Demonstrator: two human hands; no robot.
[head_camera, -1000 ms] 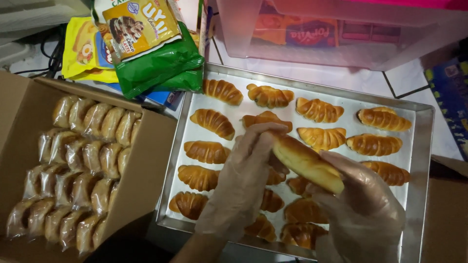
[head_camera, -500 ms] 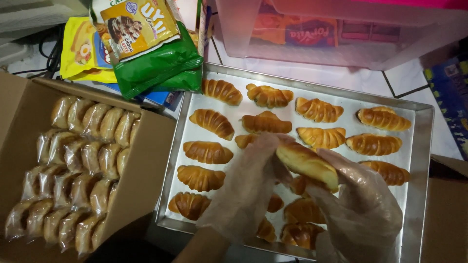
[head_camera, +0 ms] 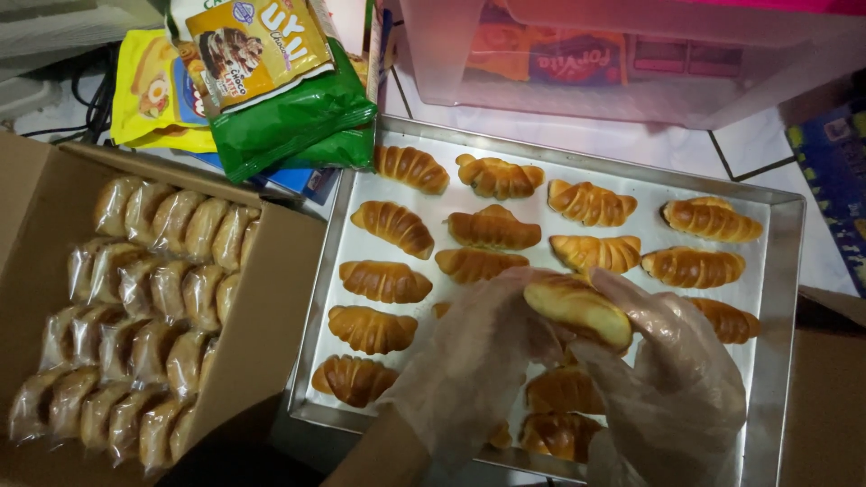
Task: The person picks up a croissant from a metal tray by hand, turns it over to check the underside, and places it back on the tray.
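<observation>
As I hold the roll up over the tray, both my gloved hands are closed on it: my left hand cups its near-left end and my right hand grips it from the right, fingers curled over its top. It sits between my hands, clear of the rolls below. Its long axis runs from upper left to lower right, the paler underside turned up toward me, one end toward my left thumb and the other toward my right palm.

I judge this to be the picking-up step: one roll lifted off, not yet wrapped or set anywhere. The next move would call for a light grip so the soft crust is not dented, and for keeping it level.

Under and beyond my hands the other rolls lie in rows on the tray, a few hidden beneath my palms. To the left of my left hand stands an open box filled with wrapped rolls packed on edge. Farther off, past the box, lie snack packets, and beyond the tray a clear bin.
</observation>
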